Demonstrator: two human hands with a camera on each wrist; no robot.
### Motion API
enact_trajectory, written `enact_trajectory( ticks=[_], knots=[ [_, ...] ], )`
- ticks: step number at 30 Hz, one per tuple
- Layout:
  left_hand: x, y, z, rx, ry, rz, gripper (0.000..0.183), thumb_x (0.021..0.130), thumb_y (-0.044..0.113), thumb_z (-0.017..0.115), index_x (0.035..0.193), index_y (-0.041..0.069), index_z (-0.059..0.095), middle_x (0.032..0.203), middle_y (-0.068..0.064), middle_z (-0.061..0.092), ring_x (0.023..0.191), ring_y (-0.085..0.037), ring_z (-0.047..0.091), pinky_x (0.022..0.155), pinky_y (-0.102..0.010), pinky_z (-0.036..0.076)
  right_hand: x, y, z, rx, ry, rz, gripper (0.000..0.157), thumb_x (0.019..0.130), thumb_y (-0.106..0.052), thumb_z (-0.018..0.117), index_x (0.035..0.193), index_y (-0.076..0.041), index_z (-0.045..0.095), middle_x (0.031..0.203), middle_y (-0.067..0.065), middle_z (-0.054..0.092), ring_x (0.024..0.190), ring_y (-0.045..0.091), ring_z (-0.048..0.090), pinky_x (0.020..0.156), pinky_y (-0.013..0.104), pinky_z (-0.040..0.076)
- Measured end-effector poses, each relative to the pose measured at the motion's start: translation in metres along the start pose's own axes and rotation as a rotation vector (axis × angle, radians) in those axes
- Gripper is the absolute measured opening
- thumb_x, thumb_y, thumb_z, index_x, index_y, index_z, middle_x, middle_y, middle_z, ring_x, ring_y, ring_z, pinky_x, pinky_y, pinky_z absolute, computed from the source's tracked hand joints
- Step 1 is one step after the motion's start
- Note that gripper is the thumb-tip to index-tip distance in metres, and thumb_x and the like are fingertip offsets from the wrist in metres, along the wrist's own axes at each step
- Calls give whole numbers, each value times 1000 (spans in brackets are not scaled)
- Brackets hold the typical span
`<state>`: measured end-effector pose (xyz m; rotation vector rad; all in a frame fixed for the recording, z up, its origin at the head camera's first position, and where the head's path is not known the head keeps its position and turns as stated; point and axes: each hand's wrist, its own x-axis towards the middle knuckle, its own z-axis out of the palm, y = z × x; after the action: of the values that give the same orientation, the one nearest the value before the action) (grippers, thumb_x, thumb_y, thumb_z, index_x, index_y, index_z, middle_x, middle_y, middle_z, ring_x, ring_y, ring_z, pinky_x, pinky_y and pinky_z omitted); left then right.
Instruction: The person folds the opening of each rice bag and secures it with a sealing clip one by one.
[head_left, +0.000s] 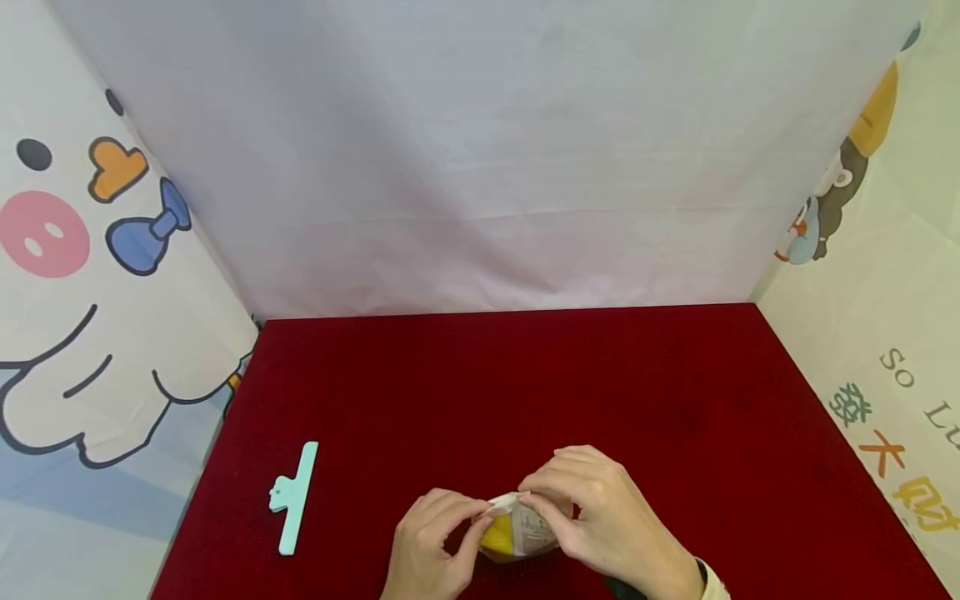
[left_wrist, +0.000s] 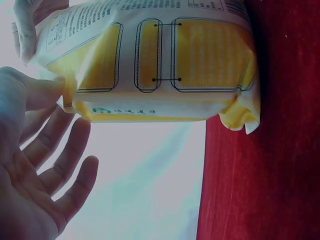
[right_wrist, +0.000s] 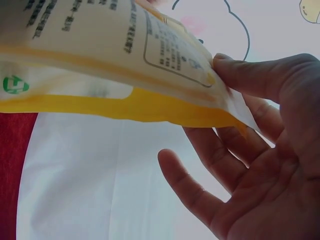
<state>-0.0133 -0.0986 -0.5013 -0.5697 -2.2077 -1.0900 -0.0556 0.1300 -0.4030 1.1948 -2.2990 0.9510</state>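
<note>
A yellow and white printed packaging bag [head_left: 517, 533] stands on the red cloth near the front, its top edge between both hands. My left hand [head_left: 435, 542] pinches the left end of that edge between thumb and forefinger. At the opposite end, my right hand [head_left: 600, 508] pinches the edge in the same way. In the left wrist view the bag [left_wrist: 200, 55] looks full below, and the other fingers of the left hand [left_wrist: 45, 155] spread loosely. The right wrist view has the right hand [right_wrist: 255, 140] gripping a flattened corner of the bag [right_wrist: 100, 60]. What is inside is hidden.
A pale mint T-shaped clip [head_left: 297, 500] lies on the red cloth [head_left: 510, 383] left of the hands. A white curtain [head_left: 480, 167] stands behind the table, with printed cartoon sheets at the left [head_left: 82, 333] and right [head_left: 885, 275].
</note>
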Motion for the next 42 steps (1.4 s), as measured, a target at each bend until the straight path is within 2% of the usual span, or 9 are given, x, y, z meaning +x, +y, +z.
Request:
enact_trajectory(
  ticks=[11, 15, 18, 21, 23, 26, 33, 37, 42],
  knots=[
    [-3, -7, 1, 2, 35, 41, 9, 99, 24, 79, 95, 17, 82, 87, 7, 77, 82, -11, 70, 76, -23, 57, -2, 0, 1, -3, -11, 21, 18, 83, -6, 89, 94, -18, 81, 92, -15, 78, 84, -1, 70, 94, 31, 59],
    [-2, -6, 3, 20, 37, 37, 19, 103, 31, 73, 93, 16, 82, 84, 8, 76, 79, -9, 68, 73, -20, 55, -2, 1, 2, 0, 4, 0, 19, 83, -5, 89, 94, -18, 81, 92, -14, 78, 82, 0, 70, 93, 32, 59],
    [-1, -6, 4, 23, 38, 40, 16, 101, 27, 75, 92, 15, 81, 85, 7, 77, 78, -9, 67, 72, -18, 54, -2, 2, 2, 2, 12, -14, 18, 84, -5, 88, 94, -19, 81, 91, -14, 78, 81, 0, 69, 93, 31, 59],
    [-1, -4, 3, 22, 17, 14, 5, 94, 19, 83, 92, 15, 81, 86, 8, 77, 80, -8, 67, 74, -18, 55, -2, 2, 3, 2, 9, -11, 16, 85, -6, 87, 94, -19, 81, 91, -14, 78, 81, -1, 69, 93, 30, 59],
    [-2, -3, 2, 18, -5, -18, 6, 90, 16, 86, 93, 17, 81, 88, 10, 77, 82, -7, 68, 75, -17, 55, -2, 2, 3, 3, 6, -3, 13, 88, -8, 86, 93, -19, 81, 91, -14, 78, 81, -1, 69, 93, 30, 59],
    [-2, 0, 1, 10, -20, -46, 7, 90, 18, 87, 94, 19, 81, 89, 12, 77, 83, -5, 68, 77, -15, 55, -4, 1, 3, 4, 0, 18, 13, 87, -9, 87, 93, -18, 81, 91, -14, 78, 81, -1, 69, 93, 32, 60],
    [5, 2, 8, -39, 47, 39, 11, 100, 24, 78, 94, 16, 81, 85, 6, 77, 77, -8, 68, 73, -17, 55, -5, 0, 3, 1, -2, 30, 21, 81, -5, 90, 93, -19, 81, 92, -15, 78, 83, -2, 70, 93, 35, 61],
    [6, 0, 10, -46, 62, 53, 22, 103, 30, 72, 92, 14, 81, 83, 5, 77, 75, -8, 66, 71, -15, 54, -5, 0, 3, 14, 4, 16, 18, 84, -6, 89, 94, -19, 81, 92, -15, 78, 81, -2, 69, 91, 35, 61],
    [6, 0, 10, -52, 64, 54, 20, 102, 29, 73, 92, 14, 81, 81, 6, 76, 75, -8, 66, 71, -15, 54, -6, 1, 3, 15, -1, 24, 12, 88, -9, 87, 94, -18, 81, 93, -14, 78, 82, -3, 69, 92, 34, 61]
  ],
)
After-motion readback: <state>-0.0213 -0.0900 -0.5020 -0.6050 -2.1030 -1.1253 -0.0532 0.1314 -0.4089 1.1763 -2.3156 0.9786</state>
